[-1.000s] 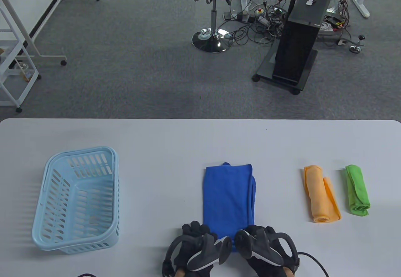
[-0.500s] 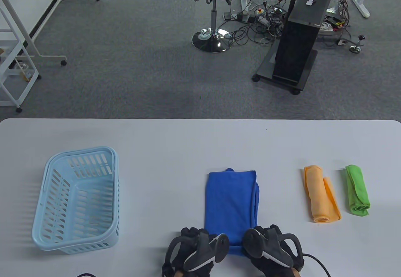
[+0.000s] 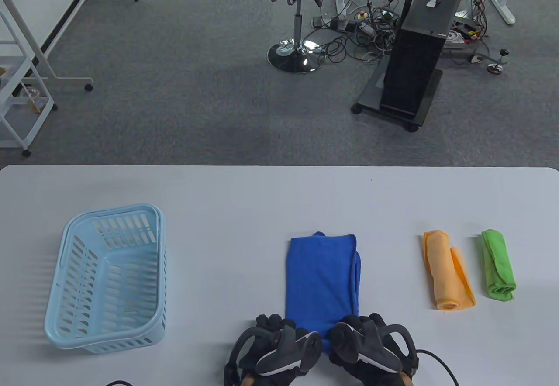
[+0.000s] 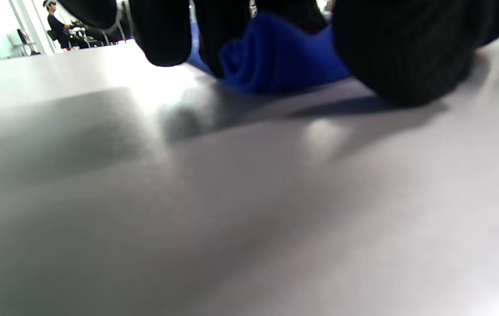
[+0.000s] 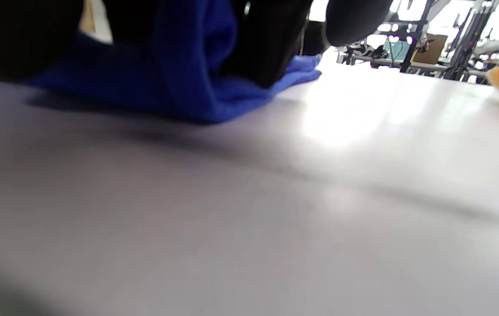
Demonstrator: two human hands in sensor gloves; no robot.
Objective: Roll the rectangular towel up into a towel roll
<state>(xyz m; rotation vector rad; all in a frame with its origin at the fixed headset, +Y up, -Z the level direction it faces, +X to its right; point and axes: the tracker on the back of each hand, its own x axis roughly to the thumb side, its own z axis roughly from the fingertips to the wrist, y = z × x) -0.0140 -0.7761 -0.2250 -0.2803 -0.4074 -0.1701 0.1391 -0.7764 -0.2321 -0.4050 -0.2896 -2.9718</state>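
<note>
My left hand [image 3: 273, 342] and right hand [image 3: 371, 342] pinch the blue towel's [image 3: 322, 279] near edge. The light blue basket [image 3: 65, 246] at left holds nothing.

Blue towel [image 3: 321, 281], pale-blue basket [image 3: 65, 246]

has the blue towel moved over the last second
Yes. The blue towel slid toward the person and slightly right, toward the orange towel, which stayed put.

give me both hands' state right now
Left hand: fingers curled on the near edge of the blue towel.
Right hand: grips the same edge.
</note>
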